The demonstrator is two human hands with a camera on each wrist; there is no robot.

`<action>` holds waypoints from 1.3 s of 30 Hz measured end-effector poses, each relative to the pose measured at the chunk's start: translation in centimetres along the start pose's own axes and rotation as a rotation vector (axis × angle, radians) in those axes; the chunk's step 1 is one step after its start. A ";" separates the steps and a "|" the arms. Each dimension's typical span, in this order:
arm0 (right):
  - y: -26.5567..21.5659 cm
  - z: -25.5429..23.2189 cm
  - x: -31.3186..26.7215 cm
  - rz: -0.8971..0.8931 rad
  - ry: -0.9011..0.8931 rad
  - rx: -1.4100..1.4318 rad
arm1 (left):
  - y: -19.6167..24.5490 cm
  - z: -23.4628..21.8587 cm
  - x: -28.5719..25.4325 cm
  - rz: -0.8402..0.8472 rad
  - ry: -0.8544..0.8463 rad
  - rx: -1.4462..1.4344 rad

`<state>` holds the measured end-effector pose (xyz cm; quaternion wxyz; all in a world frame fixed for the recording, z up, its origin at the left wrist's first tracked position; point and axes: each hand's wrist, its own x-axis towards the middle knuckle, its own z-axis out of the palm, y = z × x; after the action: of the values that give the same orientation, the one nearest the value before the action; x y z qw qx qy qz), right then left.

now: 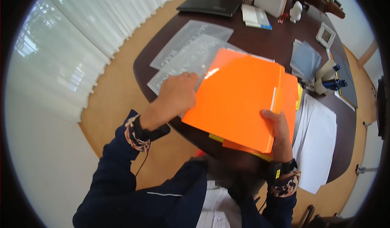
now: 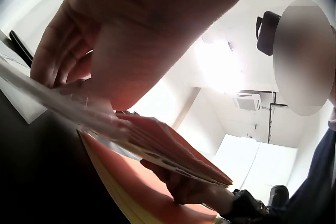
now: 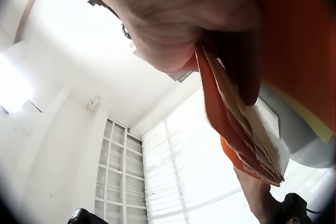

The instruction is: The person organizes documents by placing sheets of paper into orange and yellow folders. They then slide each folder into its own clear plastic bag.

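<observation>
My right hand (image 1: 281,132) grips an orange file folder (image 1: 235,102) at its right edge, thumb on top and fingers underneath. Layered paper edges (image 3: 247,124) show between thumb and fingers in the right wrist view. On the other side, my left hand (image 1: 176,93) has its fingers curled at the edge of a clear plastic envelope (image 1: 178,65) with white lettering. Glossy clear plastic overlaps the folder's upper left part. Another clear envelope (image 1: 195,31) lies just beyond. Beneath the held folder, a second orange folder (image 1: 290,94) sticks out, with yellow edges below it.
White papers (image 1: 317,142) lie at the right on the dark table (image 1: 268,37). Behind them stand pen holders (image 1: 323,81), grey-blue packets (image 1: 305,59) and a white picture frame (image 1: 325,35). At the back are a black laptop (image 1: 209,5), a booklet (image 1: 255,16) and a white figurine (image 1: 296,11).
</observation>
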<state>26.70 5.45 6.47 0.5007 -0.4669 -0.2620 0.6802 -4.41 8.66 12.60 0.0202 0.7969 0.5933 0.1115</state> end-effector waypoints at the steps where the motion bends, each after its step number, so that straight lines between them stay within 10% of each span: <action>1: 0.0 -0.2 0.0 0.036 0.014 -0.004 | -0.3 0.2 0.0 0.034 0.020 0.020; 16: -0.3 0.7 -0.3 0.009 0.045 -0.093 | -0.9 -1.5 -1.7 -0.026 -0.323 -0.006; 27: -0.2 -0.1 0.0 0.105 0.039 0.050 | -1.7 -3.3 -1.2 -0.120 -0.459 -0.599; 39: -0.2 0.2 0.0 0.146 0.142 0.096 | -1.3 -2.8 -1.6 -0.087 -0.399 -0.664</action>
<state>26.60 5.54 6.72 0.4889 -0.5074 -0.1581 0.6917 -6.61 7.18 14.87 0.3968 0.7270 0.5427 0.1396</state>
